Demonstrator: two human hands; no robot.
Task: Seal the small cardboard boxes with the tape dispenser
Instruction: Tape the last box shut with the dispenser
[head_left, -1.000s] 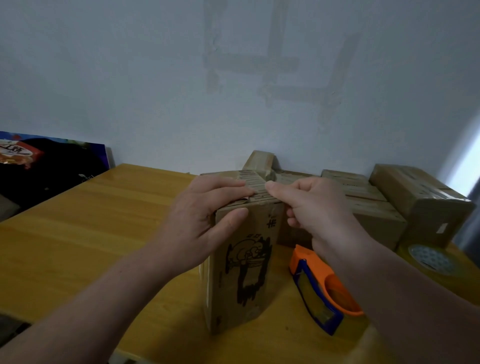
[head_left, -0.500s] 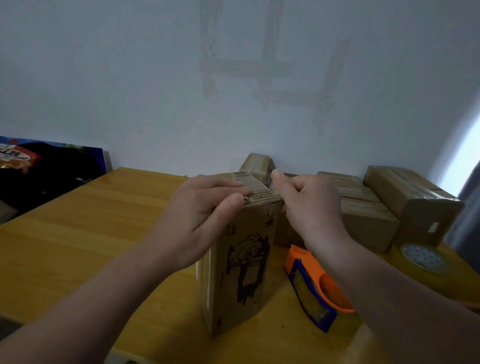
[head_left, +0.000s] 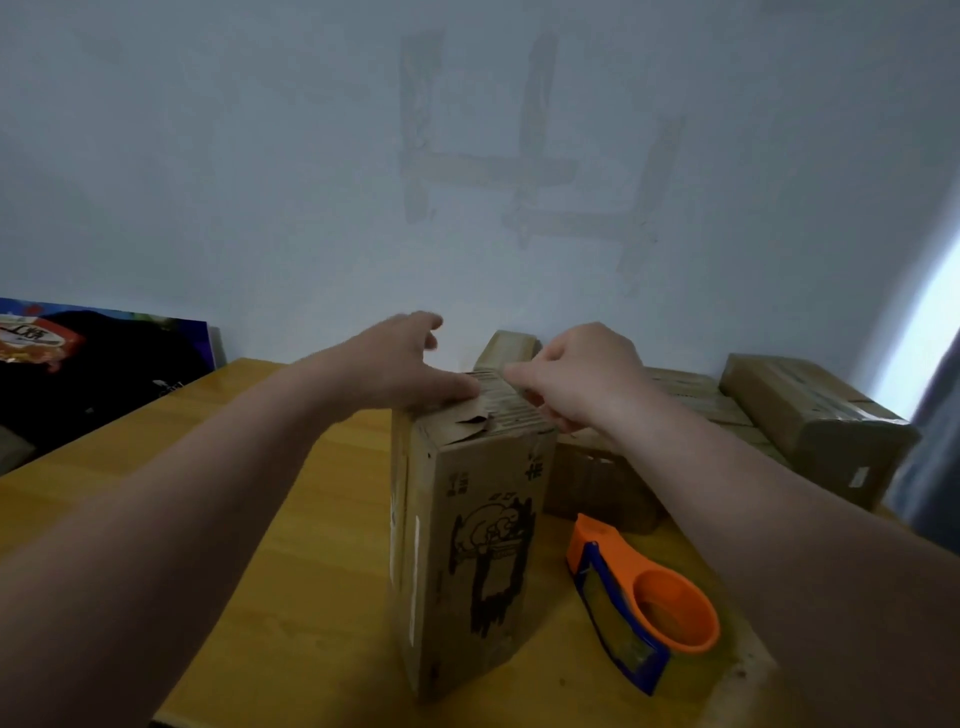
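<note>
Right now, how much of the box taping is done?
Done: the boxes piled at the back look closed; whether they're taped is unclear. In hand: the left hand presses down the top flaps of the upright box while the right hand pinches their edge. Left: no tape shows there yet, and the tape dispenser lies unused on the table.

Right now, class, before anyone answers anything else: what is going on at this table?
A person is working on an upright cardboard box on the wooden table. The left hand presses on its top flaps while the right hand pinches the flap edge. The orange tape dispenser lies untouched beside the box. More boxes sit against the wall.
</note>
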